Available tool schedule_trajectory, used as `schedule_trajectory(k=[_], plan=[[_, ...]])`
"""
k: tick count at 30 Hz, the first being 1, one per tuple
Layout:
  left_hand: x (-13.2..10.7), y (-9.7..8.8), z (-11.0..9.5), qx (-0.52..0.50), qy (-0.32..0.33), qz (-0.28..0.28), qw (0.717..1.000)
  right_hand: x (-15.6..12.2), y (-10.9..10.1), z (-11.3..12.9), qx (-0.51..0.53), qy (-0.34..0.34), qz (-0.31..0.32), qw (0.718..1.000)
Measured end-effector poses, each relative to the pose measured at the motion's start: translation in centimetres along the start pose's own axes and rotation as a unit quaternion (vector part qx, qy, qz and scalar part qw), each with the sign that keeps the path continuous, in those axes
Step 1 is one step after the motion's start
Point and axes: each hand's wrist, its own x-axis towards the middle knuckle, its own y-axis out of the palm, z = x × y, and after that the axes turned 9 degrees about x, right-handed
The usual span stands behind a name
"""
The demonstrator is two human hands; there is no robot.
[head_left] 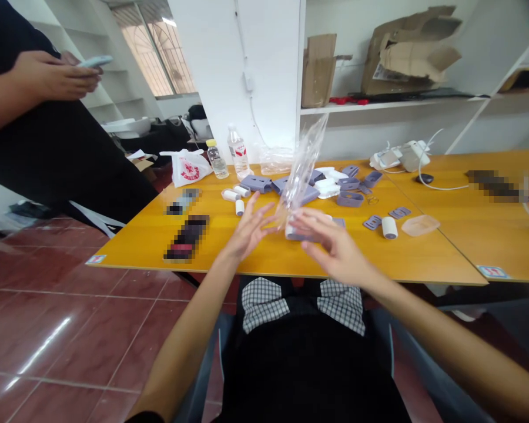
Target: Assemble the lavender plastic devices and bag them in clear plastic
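Note:
A clear plastic bag (304, 167) stands tall and slanted between my hands, its lower end near the fingertips of both. My left hand (250, 230) has its fingers spread, just left of the bag's bottom. On the other side, my right hand (332, 242) curves over a grey-and-white piece (294, 233) on the table, thumb apart from the fingers. Its fingertips look close to the bag, though blur hides whether they touch it. Behind lie grey-purple plastic housings (259, 183) and white parts (328, 187). Small white cylinders (240, 207) rest left of the bag.
Two bottles (238, 154) and a white carrier bag (189, 168) stand at the back left of the wooden table (229, 258). Two pixelated items lie on the left. To the right are a white cylinder (389, 228), a translucent tray (421, 225) and cables. A person (57, 79) stands left, holding a phone.

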Motion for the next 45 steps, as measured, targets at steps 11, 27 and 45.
schedule_trajectory(k=[11,27,45], plan=[[-0.9,-3.2,-0.6,-0.031,0.007,0.037,0.999,-4.8,3.5,-1.4,0.080,0.105,0.084,0.988],[-1.0,-5.2,0.1,0.360,0.069,-0.030,0.930,-4.1,-5.9,-6.4,-0.444,0.020,-0.061,0.894],[-0.6,-4.4,1.2,0.399,0.085,0.043,0.912,-4.7,-7.9,-7.4,-0.514,0.098,-0.139,0.841]])
